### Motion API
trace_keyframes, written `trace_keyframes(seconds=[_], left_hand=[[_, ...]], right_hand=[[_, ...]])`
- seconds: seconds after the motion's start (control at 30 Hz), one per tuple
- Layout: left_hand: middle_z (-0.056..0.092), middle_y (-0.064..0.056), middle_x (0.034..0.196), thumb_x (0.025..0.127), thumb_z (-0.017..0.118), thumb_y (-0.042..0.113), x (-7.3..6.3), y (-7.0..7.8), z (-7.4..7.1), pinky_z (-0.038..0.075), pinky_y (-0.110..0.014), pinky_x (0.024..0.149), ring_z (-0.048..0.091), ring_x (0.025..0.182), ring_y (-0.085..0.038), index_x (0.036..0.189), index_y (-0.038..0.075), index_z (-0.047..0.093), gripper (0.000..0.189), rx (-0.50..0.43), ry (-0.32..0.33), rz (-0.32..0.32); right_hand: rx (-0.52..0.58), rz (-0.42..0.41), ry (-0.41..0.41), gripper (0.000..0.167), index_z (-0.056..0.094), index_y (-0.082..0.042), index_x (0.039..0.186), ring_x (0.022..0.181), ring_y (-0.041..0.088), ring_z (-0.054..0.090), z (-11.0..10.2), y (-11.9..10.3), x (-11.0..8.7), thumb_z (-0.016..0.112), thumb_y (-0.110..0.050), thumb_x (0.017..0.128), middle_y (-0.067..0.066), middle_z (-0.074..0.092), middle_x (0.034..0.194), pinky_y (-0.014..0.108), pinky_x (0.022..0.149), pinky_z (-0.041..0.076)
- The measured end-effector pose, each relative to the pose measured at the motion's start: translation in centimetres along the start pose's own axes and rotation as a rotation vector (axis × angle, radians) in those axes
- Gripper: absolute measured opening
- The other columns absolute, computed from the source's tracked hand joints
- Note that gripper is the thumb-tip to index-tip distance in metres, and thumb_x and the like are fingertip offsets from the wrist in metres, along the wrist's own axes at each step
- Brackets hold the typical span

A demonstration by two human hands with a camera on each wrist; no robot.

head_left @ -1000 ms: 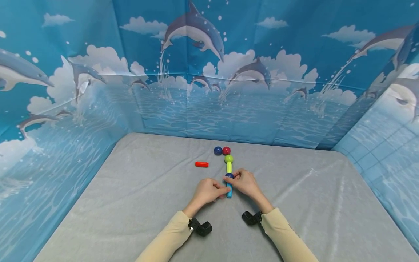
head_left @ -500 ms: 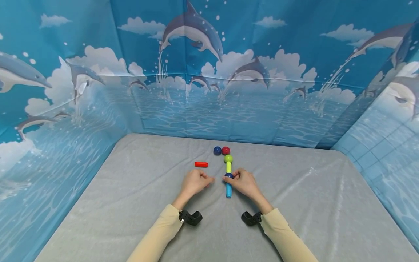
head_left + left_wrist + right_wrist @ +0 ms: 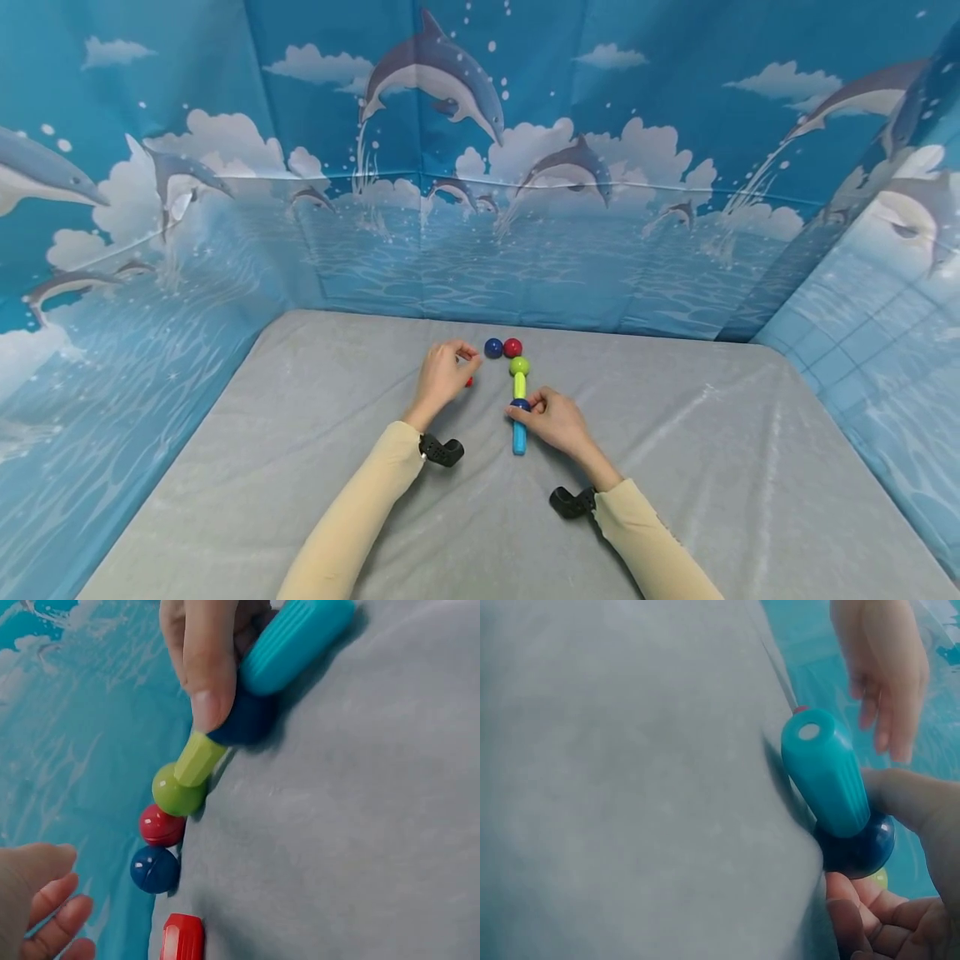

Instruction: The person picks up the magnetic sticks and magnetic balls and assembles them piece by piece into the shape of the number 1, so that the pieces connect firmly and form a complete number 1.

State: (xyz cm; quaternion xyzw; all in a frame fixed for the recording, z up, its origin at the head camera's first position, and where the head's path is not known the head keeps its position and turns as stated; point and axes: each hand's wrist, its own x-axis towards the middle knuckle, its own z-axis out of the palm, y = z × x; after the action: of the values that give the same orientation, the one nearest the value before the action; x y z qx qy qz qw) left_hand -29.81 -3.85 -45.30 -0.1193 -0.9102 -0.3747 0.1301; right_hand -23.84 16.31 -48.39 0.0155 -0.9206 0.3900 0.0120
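My right hand pinches a dark blue ball between thumb and fingers. The ball joins a light blue ribbed stick, on the near side, to a yellow-green stick on the far side. A lime green ball caps the far end of that row. To the left, my left hand hovers with thumb and fingers apart, holding nothing. Below it lies a red stick, mostly hidden by the hand in the head view.
A red ball and a second dark blue ball sit side by side just beyond the lime ball. Grey cloth covers the table. A dolphin-print curtain rises behind it and along both sides.
My left hand has left the light blue stick and moved left and away from me, over the red stick. The right hand keeps its hold on the dark blue ball.
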Motion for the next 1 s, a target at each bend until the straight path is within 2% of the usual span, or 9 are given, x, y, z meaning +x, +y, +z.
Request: trace_keyframes(seconds=[0.2, 0.33, 0.6, 1.0], left_hand=[[0.066, -0.003, 0.108, 0.087, 0.070, 0.035, 2.1, 0.0, 1.1, 0.035, -0.043, 0.091, 0.051, 0.103, -0.026, 0.112, 0.011, 0.068, 0.034, 0.089, -0.073, -0.006], [0.063, -0.005, 0.117, 0.086, 0.071, 0.034, 2.7, 0.1, 1.7, 0.031, -0.045, 0.096, 0.048, 0.112, -0.029, 0.119, 0.011, 0.066, 0.040, 0.106, -0.122, -0.043], [0.061, -0.006, 0.122, 0.087, 0.071, 0.030, 3.5, 0.2, 2.9, 0.030, -0.045, 0.097, 0.047, 0.116, -0.029, 0.125, 0.011, 0.061, 0.044, 0.113, -0.153, -0.076], [0.060, -0.006, 0.124, 0.084, 0.073, 0.028, 4.0, -0.2, 4.3, 0.032, -0.044, 0.094, 0.049, 0.116, -0.029, 0.127, 0.010, 0.059, 0.049, 0.127, -0.143, -0.032]], right_hand=[[-0.009, -0.007, -0.004, 0.043, 0.058, -0.008, 0.085, 0.057, 0.015, 0.046, -0.1, 0.3, 0.0, 0.075, -0.046, 0.077, 0.001, 0.052, 0.066, 0.029, 0.053, 0.034], [-0.014, -0.005, -0.013, 0.043, 0.058, -0.009, 0.084, 0.056, 0.015, 0.046, -0.1, 0.4, -0.1, 0.075, -0.048, 0.076, 0.000, 0.052, 0.065, 0.029, 0.053, 0.033], [-0.014, -0.002, -0.003, 0.043, 0.058, -0.011, 0.083, 0.057, 0.014, 0.046, -0.1, 0.4, 0.0, 0.075, -0.050, 0.076, -0.001, 0.052, 0.065, 0.029, 0.054, 0.033], [-0.039, 0.017, 0.001, 0.046, 0.058, -0.014, 0.083, 0.057, 0.013, 0.046, 0.1, 0.9, 0.3, 0.074, -0.056, 0.073, -0.003, 0.053, 0.066, 0.029, 0.053, 0.033]])
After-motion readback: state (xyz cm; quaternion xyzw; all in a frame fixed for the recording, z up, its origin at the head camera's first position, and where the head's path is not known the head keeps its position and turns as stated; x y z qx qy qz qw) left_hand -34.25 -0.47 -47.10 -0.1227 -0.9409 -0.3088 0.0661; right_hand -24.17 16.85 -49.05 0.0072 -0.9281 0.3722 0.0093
